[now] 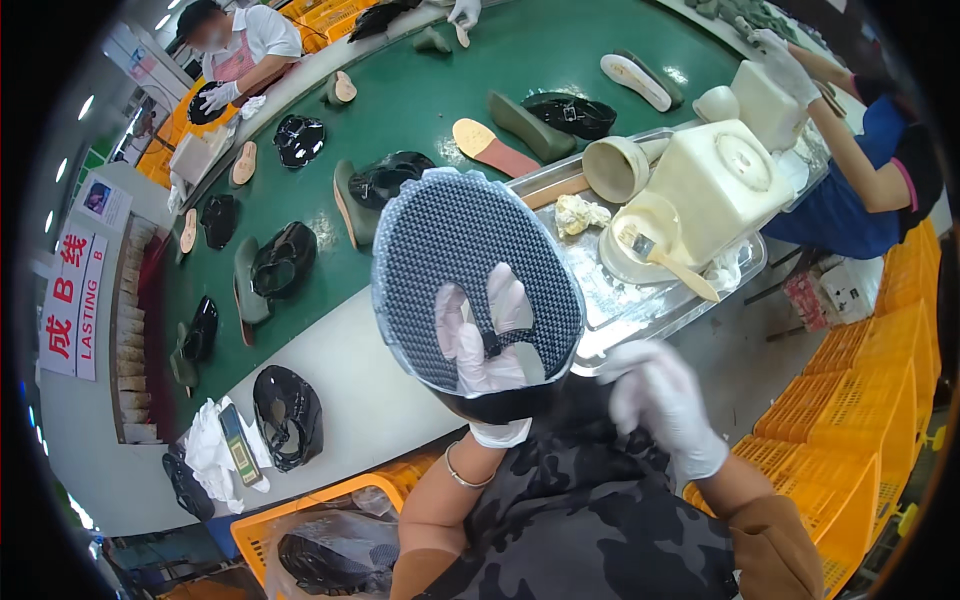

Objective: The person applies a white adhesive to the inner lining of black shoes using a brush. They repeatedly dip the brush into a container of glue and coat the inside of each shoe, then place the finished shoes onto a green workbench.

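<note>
My left hand, in a white glove with a bangle at the wrist, holds up a shoe upper close in front of me. The upper shows a grey woven-textured lining with a pale edge, and a glossy black part runs along its lower side. Gloved fingers show through the upper's opening, closed on it. Beside it to the right, my gloved right hand is raised, apart from the upper. Motion smears its bent fingers, and I make out nothing in them.
A metal tray at right holds a white container, a pot with a brush and a cup. Shoe lasts and black uppers lie on the green belt. Orange crates stand right. Co-workers work at far left and right.
</note>
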`<state>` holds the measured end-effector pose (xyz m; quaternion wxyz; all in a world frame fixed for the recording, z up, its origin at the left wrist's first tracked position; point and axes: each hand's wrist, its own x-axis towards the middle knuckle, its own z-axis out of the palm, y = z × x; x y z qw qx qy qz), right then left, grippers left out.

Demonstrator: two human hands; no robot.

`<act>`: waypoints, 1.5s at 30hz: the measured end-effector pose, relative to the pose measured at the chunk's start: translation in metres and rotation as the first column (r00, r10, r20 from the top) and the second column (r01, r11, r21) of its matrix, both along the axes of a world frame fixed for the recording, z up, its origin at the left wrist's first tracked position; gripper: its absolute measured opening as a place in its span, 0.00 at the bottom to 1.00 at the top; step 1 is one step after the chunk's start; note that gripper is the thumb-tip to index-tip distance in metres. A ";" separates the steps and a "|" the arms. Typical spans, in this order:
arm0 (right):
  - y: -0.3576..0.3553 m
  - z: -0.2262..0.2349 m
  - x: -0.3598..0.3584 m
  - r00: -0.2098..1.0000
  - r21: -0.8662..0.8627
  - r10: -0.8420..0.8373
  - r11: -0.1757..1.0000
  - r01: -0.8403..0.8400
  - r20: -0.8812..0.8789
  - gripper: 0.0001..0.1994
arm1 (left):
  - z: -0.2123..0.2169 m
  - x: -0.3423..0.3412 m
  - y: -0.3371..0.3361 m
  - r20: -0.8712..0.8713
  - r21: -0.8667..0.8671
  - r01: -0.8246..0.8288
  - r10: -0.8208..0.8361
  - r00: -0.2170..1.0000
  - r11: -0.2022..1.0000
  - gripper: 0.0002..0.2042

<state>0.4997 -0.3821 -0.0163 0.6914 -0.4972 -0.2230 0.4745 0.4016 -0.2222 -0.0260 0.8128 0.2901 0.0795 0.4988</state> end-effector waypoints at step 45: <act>0.171 0.070 0.416 0.441 -0.346 0.041 0.685 0.641 0.897 0.20 | -0.084 0.127 0.142 -0.621 0.783 0.262 0.676 0.398 0.565 0.14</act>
